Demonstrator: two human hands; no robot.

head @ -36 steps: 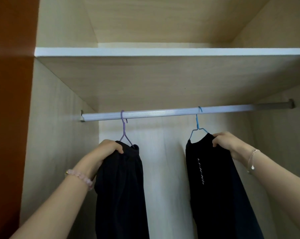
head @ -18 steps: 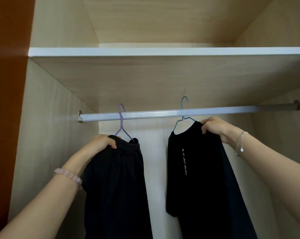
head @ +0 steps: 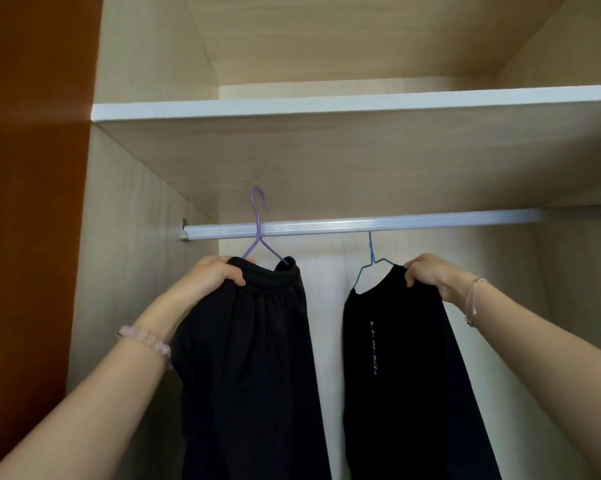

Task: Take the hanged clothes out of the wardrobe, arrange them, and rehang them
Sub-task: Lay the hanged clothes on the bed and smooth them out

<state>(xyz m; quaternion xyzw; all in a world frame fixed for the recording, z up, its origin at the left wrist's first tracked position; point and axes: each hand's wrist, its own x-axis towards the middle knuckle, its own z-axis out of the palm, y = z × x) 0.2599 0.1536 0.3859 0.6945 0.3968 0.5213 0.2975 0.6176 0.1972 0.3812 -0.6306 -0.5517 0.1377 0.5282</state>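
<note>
Our left hand (head: 212, 277) is closed on the waistband of the black trousers (head: 254, 368), our right hand (head: 427, 271) on the shoulder of the black top (head: 406, 375). The purple hanger (head: 257, 233) has its hook above the rail (head: 361, 225); the blue hanger (head: 370, 263) sits just under it. We judge each grip should stay near the hanger so cloth cannot slide off as we draw both outward.

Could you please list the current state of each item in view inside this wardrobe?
Purple hanger: hook raised above the rail, not resting on it.
Blue hanger: hook hidden behind the rail.
Black trousers: on the purple hanger, waistband held by the left hand.
Black top: on the blue hanger, shoulder held by the right hand.
Rail: mounted.
</note>
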